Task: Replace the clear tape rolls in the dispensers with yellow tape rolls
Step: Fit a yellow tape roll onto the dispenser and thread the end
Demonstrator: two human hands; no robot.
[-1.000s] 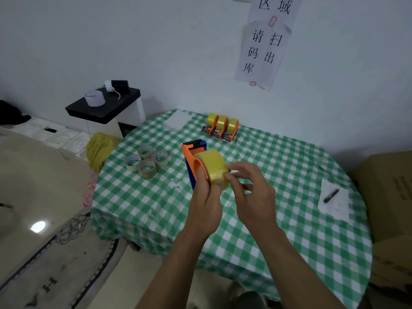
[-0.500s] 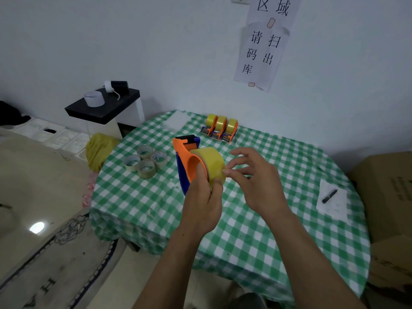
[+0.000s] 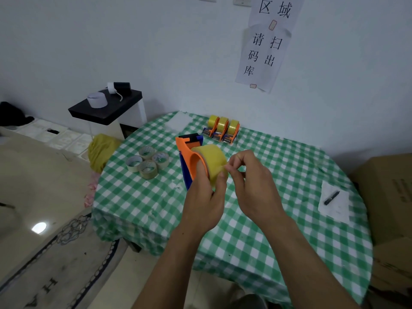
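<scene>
Yellow tape roll [image 3: 210,156] sits in the orange-and-blue dispenser [image 3: 189,158], held up above the checked table [image 3: 267,230]. The left hand [image 3: 205,197] grips dispenser and roll together, thumb pressed on the tape's face. The right hand [image 3: 252,181] pinches at the roll's near edge with thumb and forefinger. Four clear rolls [image 3: 147,161] lie clustered on the cloth to the left. Three loaded dispensers [image 3: 220,130] stand in a row near the wall. A pen [image 3: 331,197] rests on paper [image 3: 334,211] far right.

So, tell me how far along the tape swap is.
Done: three dispensers at the back hold yellow tape; four clear rolls lie loose. In hand: the left hand holds a fourth dispenser with a yellow roll mounted; the right hand pinches its tape end. Left: probably threading it.
</scene>
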